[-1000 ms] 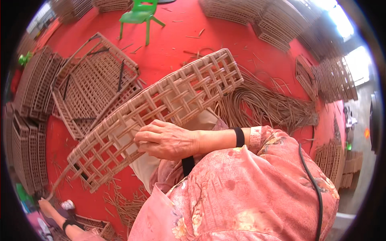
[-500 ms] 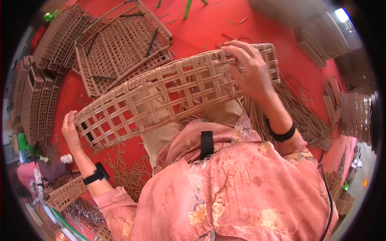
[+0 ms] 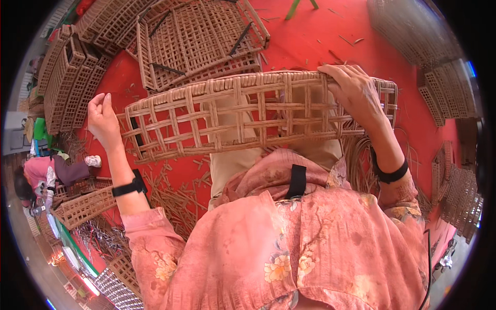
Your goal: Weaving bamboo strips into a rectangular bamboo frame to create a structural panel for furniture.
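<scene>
woven panel (image 3: 262, 124) over the lap (image 3: 230, 164), above red floor (image 3: 305, 39); long axis left to right, right end slightly higher in view. right hand (image 3: 356, 94) clamped on its upper edge near that end, hiding some weave. left hand (image 3: 105, 124) just beside the left end, fingers bunched; cannot tell what, if anything, they pinch. hands well apart. green legs (image 3: 292, 9) cut off at top; stacks (image 3: 405, 31) upper right blurred.
</scene>
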